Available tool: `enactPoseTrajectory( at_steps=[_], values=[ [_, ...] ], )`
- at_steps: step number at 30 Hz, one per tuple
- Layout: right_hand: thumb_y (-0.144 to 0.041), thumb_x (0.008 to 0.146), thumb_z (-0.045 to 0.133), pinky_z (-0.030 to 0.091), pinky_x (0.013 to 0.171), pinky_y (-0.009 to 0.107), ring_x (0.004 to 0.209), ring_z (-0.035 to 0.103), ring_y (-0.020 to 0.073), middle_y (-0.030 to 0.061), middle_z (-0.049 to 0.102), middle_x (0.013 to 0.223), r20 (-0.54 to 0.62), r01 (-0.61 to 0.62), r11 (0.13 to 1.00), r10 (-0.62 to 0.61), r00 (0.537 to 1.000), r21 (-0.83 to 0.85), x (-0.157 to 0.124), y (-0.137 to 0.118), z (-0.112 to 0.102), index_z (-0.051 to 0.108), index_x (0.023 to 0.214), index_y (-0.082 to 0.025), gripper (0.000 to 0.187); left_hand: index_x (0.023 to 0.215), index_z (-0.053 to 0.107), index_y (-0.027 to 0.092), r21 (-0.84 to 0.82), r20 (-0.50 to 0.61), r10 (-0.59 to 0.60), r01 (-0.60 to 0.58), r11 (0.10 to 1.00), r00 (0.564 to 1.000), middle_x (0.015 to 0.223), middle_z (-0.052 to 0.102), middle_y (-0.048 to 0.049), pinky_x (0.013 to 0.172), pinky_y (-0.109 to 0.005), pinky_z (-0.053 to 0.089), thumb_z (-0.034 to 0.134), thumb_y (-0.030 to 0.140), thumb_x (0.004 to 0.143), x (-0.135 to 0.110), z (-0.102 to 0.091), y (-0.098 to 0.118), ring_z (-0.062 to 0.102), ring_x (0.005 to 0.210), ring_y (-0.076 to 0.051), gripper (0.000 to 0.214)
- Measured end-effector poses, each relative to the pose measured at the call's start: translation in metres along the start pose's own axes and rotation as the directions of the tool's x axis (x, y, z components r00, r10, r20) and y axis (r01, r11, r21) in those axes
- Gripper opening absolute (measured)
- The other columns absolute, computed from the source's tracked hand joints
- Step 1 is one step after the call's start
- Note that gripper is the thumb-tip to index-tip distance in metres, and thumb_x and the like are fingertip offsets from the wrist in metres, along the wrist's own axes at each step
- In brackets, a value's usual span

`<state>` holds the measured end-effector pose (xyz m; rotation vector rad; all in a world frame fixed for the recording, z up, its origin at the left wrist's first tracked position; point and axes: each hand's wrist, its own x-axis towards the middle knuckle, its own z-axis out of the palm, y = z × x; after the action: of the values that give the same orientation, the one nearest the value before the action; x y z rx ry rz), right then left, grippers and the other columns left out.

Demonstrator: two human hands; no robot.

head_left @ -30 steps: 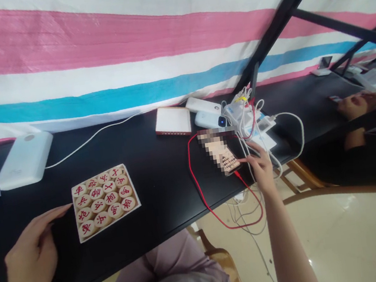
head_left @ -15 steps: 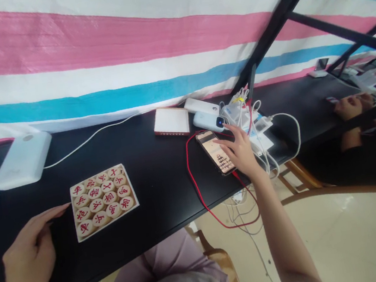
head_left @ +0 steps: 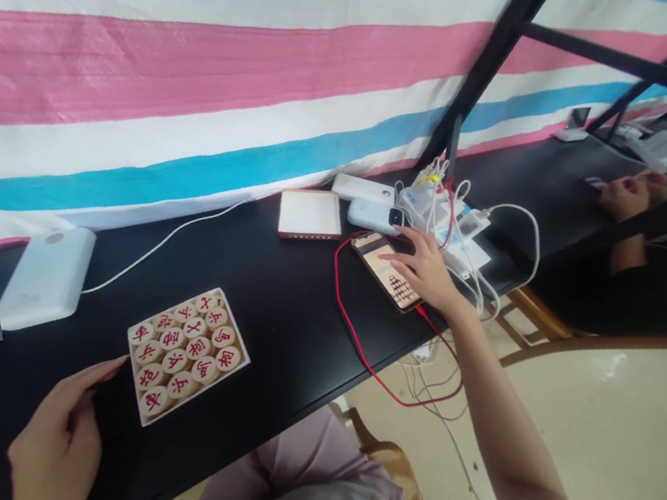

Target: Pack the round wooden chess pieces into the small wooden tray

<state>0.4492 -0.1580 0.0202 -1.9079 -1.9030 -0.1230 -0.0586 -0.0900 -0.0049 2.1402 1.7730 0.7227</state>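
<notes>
A shallow white box [head_left: 247, 356] of round Chinese chess pieces [head_left: 200, 346] with red characters lies on the black table. My left hand [head_left: 58, 454] is beside it, index finger stretched out with its tip at the box's left edge; whether it touches I cannot tell. The other fingers are partly hidden, and nothing shows in that hand. My right hand [head_left: 429, 274], fingers spread, hovers over or touches a smartphone [head_left: 380, 260] that lies on the table with its screen lit. A red cable [head_left: 352, 338] runs from the phone's lower end and loops over the table edge.
Behind the phone are a white box lid [head_left: 309, 214], two power banks [head_left: 369, 216] and a tangle of white cables [head_left: 459, 220]. A large white device [head_left: 47, 278] stands at the left. Another person's hand [head_left: 627, 196] shows at the far right. A striped sheet [head_left: 190, 71] hangs behind.
The view has shifted slightly, so things appear a little further right. My two hands keep almost the same places by the box and the phone.
</notes>
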Motion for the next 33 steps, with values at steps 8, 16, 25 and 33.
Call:
enactPoseTrajectory(
  at_steps=[8,16,25,33],
  values=[
    [-0.041,0.091,0.04,0.028,0.107,0.052,0.133,0.027,0.0295,-0.0052,0.033,0.144,-0.003,-0.019,1.0,0.019,1.0,0.002,-0.001,0.001,0.003,0.063,0.114,-0.037,0.032,0.11,0.06,0.021,-0.007,-0.003,0.018,-0.018,1.0,1.0,0.116,0.062,-0.0053,0.098,-0.038,0.042,0.033,0.026,0.085,0.0,0.0,0.002,0.059,0.103,-0.021,0.037],
    [-0.04,0.091,0.04,0.025,0.109,0.05,0.132,0.028,0.0274,-0.0041,0.035,0.142,-0.029,-0.005,0.999,0.006,1.0,0.034,0.0,0.003,0.003,0.065,0.11,-0.035,0.031,0.11,0.061,0.022,-0.007,-0.017,0.027,-0.027,1.0,0.999,0.116,0.063,-0.005,0.098,-0.037,0.042,0.033,0.026,0.085,0.0,0.0,0.005,0.059,0.104,-0.021,0.037],
    [-0.04,0.092,0.038,0.027,0.108,0.05,0.126,0.037,0.0263,-0.0029,0.048,0.133,-0.014,-0.077,0.975,0.082,0.997,0.209,-0.039,-0.012,-0.018,0.074,0.085,-0.033,0.038,0.11,0.061,0.021,-0.001,-0.023,0.026,-0.026,1.0,0.999,0.116,0.063,-0.005,0.097,-0.036,0.043,0.032,0.026,0.087,0.0,-0.002,0.006,0.059,0.104,-0.021,0.037],
    [-0.036,0.091,0.04,0.027,0.107,0.051,0.126,0.036,0.0274,-0.0037,0.045,0.136,-0.026,-0.104,0.969,0.113,0.993,0.223,-0.061,-0.017,-0.026,0.074,0.085,-0.034,0.035,0.112,0.06,0.02,0.025,-0.026,0.04,-0.039,0.999,0.999,0.115,0.063,-0.0063,0.092,-0.035,0.044,0.036,0.031,0.088,0.001,0.002,0.001,0.06,0.102,-0.022,0.035]
  ],
)
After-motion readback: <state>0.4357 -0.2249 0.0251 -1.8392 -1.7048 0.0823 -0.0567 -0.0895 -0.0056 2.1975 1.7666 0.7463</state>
